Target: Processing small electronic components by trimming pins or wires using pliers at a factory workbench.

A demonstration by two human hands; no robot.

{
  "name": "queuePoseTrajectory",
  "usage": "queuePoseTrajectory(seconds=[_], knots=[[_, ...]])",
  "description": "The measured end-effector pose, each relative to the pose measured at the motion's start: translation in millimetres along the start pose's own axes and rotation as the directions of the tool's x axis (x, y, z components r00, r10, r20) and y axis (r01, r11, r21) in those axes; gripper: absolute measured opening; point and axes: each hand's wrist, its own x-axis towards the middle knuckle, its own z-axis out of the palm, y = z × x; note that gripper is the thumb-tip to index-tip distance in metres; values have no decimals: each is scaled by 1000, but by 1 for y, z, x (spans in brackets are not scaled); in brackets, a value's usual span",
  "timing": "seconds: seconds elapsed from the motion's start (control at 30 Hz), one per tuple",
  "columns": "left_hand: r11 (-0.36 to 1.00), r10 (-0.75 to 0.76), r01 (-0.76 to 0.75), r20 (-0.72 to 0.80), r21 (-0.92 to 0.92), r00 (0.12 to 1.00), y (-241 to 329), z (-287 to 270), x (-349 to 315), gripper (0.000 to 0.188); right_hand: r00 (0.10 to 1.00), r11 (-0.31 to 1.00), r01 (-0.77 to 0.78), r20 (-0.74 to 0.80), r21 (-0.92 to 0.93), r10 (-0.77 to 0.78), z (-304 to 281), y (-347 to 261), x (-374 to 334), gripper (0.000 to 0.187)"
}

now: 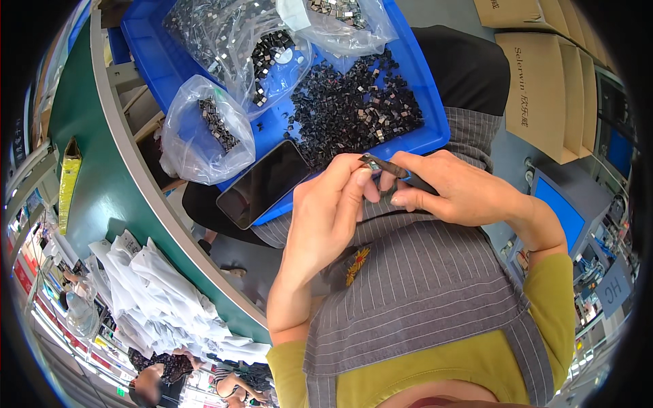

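Above my lap, my left hand (326, 207) is closed, pinching a small dark piece with a shiny metal face (372, 164) between thumb and fingers. My right hand (459, 188) grips a slim black hand tool with a blue accent (416, 181). The tool's tip meets the small piece; its exact kind is not clear. Just beyond both hands, a blue tray (430, 139) rests over my legs. Inside it spreads a heap of small black pieces (333, 112), some with metal faces.
A black phone (264, 183) lies on the tray's near left corner. Clear plastic bags (207, 132) of similar pieces are in and beside the tray. At left stands a green table (112, 177) with white bags (160, 285). Cardboard boxes (537, 95) stand at right.
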Motion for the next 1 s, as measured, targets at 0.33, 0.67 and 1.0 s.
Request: queuePoseTrajectory(seconds=[0.33, 0.67, 1.0], knots=[[668, 640, -457, -141, 588, 755, -9, 10, 4, 17, 999, 954, 18, -40, 298, -6, 4, -8, -2, 27], [717, 663, -501, -252, 485, 705, -14, 14, 2, 18, 999, 882, 13, -39, 470, 6, 2, -8, -4, 22], [639, 741, -585, -195, 499, 643, -18, 17, 2, 24, 992, 901, 116, -12, 419, -122, 1, -2, -8, 25]])
